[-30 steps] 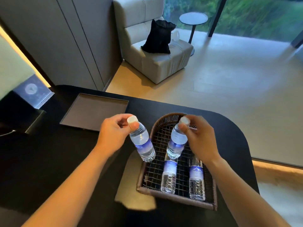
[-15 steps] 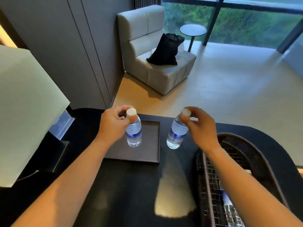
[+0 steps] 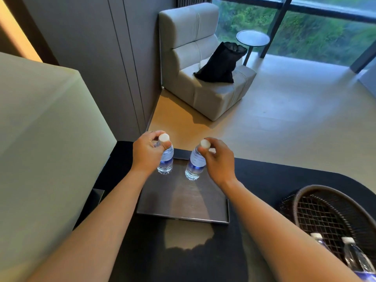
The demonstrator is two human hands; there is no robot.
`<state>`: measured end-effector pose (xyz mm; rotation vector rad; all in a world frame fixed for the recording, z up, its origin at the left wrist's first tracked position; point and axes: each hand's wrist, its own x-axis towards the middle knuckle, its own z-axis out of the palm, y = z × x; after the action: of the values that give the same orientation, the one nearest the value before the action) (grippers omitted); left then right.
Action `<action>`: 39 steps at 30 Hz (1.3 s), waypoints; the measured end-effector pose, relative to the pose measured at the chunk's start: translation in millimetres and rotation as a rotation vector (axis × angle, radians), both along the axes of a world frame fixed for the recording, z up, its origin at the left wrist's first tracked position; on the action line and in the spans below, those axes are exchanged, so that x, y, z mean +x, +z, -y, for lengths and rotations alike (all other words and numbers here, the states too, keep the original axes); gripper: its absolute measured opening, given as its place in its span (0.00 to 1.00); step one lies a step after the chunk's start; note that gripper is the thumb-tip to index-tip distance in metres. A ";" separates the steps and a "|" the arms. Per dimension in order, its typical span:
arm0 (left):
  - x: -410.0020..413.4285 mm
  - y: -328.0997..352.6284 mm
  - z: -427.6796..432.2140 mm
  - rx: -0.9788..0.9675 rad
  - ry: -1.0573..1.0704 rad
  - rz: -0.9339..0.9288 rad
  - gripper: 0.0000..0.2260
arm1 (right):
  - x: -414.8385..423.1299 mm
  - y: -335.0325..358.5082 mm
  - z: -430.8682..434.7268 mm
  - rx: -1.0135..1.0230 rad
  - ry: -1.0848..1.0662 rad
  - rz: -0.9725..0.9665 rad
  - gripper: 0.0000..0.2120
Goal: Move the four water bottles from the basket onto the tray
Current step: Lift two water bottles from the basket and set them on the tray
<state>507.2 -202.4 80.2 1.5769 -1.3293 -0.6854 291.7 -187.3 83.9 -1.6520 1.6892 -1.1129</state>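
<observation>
Head view, the only one. We saw the left hand (image 3: 147, 153) closed around the neck of one water bottle (image 3: 166, 159), fingertips pinched just under its white cap (image 3: 164, 137). The bottle was upright, over the far left part of the tray (image 3: 183, 202); we could not tell if its base touched the tray or hung just above it. The right hand (image 3: 220, 159) gripped a second water bottle (image 3: 195, 165) the same way, thumb and fingers at its white cap (image 3: 205, 143). That one was tilted a little, base toward the left, over the far middle of the tray, near the first bottle but apart from it. Contact with the tray again unclear.

The tray was a flat dark rectangle with a thin raised rim, lying on the black countertop (image 3: 203, 257) between both forearms. The basket (image 3: 325, 212) sat on the counter at the right, well apart from the tray: dark woven rim, wire mesh inside. Two more bottles (image 3: 355, 255) lay in it at the lower right corner, caps pointing up-left, partly cut by the frame edge.

Left side was filled by a pale lampshade (image 3: 46, 149). Beyond the counter we noted a grey armchair (image 3: 203, 64) with a black bag (image 3: 221, 64) on its seat, and a small round side table (image 3: 253, 38) by the window.
</observation>
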 end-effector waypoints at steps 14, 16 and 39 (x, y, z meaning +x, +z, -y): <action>18.6 -28.0 27.5 0.025 0.102 0.013 0.15 | 41.9 -36.2 49.7 0.019 0.034 -0.055 0.13; 18.5 -29.4 30.6 0.028 0.107 0.012 0.16 | 45.3 -38.2 54.0 0.020 0.038 -0.061 0.14; 16.3 -32.3 27.0 0.080 0.024 -0.003 0.19 | 60.4 -38.9 52.9 0.023 0.117 -0.066 0.15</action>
<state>523.5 -229.4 47.9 1.6523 -1.2929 -0.7343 352.1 -240.2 44.9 -1.7672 1.6162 -0.9901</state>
